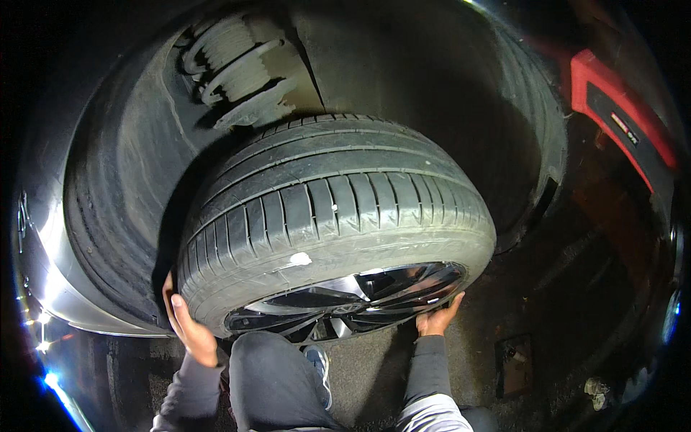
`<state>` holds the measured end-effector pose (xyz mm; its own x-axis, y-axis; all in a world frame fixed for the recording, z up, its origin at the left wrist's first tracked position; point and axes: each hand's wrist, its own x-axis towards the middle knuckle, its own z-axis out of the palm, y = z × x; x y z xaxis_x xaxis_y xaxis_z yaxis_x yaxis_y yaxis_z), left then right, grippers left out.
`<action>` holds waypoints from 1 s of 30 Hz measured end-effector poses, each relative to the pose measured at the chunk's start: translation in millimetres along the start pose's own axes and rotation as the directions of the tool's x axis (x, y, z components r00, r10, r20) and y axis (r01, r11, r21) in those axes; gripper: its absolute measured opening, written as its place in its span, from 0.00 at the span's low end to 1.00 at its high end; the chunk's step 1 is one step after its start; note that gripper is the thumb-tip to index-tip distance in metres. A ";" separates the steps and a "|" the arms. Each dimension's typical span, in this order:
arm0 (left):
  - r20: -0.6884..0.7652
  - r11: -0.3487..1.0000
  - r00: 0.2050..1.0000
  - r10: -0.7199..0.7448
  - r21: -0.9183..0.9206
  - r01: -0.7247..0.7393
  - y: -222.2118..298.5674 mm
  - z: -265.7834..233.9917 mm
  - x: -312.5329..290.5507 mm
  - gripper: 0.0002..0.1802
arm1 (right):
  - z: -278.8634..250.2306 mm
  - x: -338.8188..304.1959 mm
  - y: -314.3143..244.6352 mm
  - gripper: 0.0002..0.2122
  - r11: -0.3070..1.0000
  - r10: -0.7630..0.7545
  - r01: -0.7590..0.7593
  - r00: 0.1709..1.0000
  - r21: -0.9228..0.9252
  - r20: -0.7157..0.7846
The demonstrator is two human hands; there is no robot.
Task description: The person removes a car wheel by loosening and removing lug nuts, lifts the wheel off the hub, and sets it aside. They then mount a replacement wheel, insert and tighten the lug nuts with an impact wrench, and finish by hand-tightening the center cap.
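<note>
A car wheel (345, 201) with a grooved black tyre fills the middle of the view, tilted so its tread faces up and its rim faces my legs. The black and silver alloy rim (342, 306) shows along the lower side. My left hand (191, 330) presses against the tyre's left sidewall, thumb toward me and fingers reaching behind it. Under the right lower edge, my right hand (439, 317) cups the wheel, its fingertips partly hidden. A white mark (299, 259) lies on the sidewall.
Around the wheel curves the dark wheel arch liner (119, 194), with a coil spring (234, 61) at upper left. A red and black panel-like object (622, 119) is at upper right. On the ground at lower right lie a dark flat tray-like thing (513, 363) and a pale crumpled piece (596, 393).
</note>
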<state>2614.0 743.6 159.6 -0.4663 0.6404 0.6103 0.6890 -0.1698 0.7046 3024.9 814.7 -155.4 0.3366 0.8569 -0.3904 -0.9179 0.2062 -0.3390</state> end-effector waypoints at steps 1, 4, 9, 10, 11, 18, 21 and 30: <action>-0.064 0.999 0.998 -0.015 -0.047 0.012 -3.9 8.0 -0.3 0.37 | 1.5 -0.4 0.1 0.41 1.000 0.012 -0.012 0.999 -0.003 -0.051; -0.036 0.971 0.999 0.021 -0.235 -0.029 -6.5 16.6 -2.4 0.37 | 5.8 -2.0 -0.7 0.40 0.999 -0.010 0.010 1.000 -0.053 -0.010; -0.045 0.988 0.998 0.048 -0.144 -0.054 -6.6 8.6 -0.7 0.36 | 17.8 -2.9 -3.5 0.43 0.998 0.054 -0.055 0.995 -0.014 -0.079; -0.058 0.990 0.998 0.019 -0.139 -0.027 -7.6 8.3 -1.8 0.37 | 20.6 -3.8 -4.7 0.43 0.999 0.053 -0.053 0.995 0.003 -0.090; -0.046 0.994 0.999 0.013 -0.105 -0.017 -8.0 6.8 -1.4 0.38 | 23.2 -4.9 -4.5 0.43 0.998 0.060 -0.055 0.991 0.042 -0.119; 0.067 0.986 0.984 0.164 0.022 -0.166 -3.4 -2.2 -5.1 0.39 | 32.0 -4.9 5.4 0.42 0.999 0.022 -0.028 0.978 -0.022 -0.209; 0.103 0.948 0.944 0.313 0.034 -0.318 -8.2 -4.3 -8.6 0.40 | 25.3 7.6 11.2 0.42 0.996 -0.044 0.035 0.994 -0.085 -0.102; 0.230 0.924 0.906 0.356 0.057 -0.377 -8.0 -17.1 -9.8 0.52 | 41.9 -17.8 -17.3 0.61 0.732 0.403 -0.580 0.792 -0.358 -0.459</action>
<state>2603.6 725.9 154.1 -0.0497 0.6919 0.7202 0.8442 -0.3563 0.4006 3026.0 815.7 -106.7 -0.0069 0.5444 -0.8388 -0.7919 -0.5151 -0.3279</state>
